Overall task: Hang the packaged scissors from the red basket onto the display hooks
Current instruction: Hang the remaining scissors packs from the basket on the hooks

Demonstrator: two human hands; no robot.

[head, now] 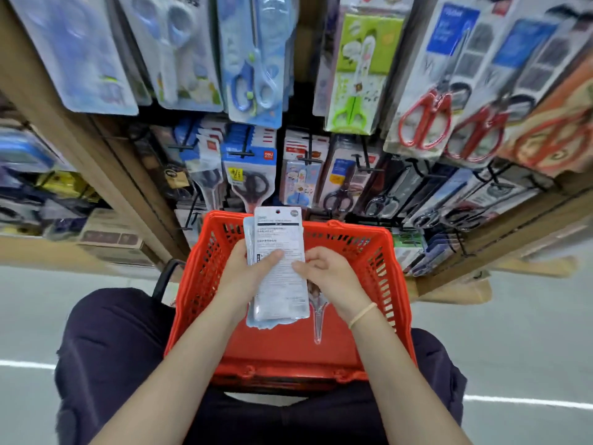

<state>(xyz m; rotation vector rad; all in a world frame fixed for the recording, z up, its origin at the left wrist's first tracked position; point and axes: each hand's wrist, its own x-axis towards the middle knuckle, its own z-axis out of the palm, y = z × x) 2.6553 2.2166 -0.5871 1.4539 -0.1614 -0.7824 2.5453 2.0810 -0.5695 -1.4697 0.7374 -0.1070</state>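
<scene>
Display wall: the rack fills everything ahead of me, hung with rows of packaged scissors; blue-handled pairs at upper left, a green-handled pair near the middle, red-handled pairs at upper right, dark-handled ones in the lower row.

Display hooks: black wire hooks stick out along the lower row; most carry packs, and the edges of the view are blurred.

Floor: grey floor on both sides of me, crossed by a white line.

My legs: dark trousers, knees either side of the basket.

Red basket: the red basket sits between my knees, just below the lower row of hooks, its black handle folded down on the left side.

Packaged scissors: the stack of packs is held over the basket with the printed backs toward me and the hang holes at the top, pointing to the rack; it touches no hook.

Loose pack: a clear pointed blister lies in the basket, just right of the stack and under my right wrist.

My left hand: my left hand wraps the stack from its left edge, thumb pressed flat across the front label, so the packs stand up out of my palm.

My right hand: my right hand is at the stack's right edge, fingers curled, thumb tip on the front pack; I cannot tell whether it really pinches.

Wrist band: a pale band rings my right wrist.
</scene>
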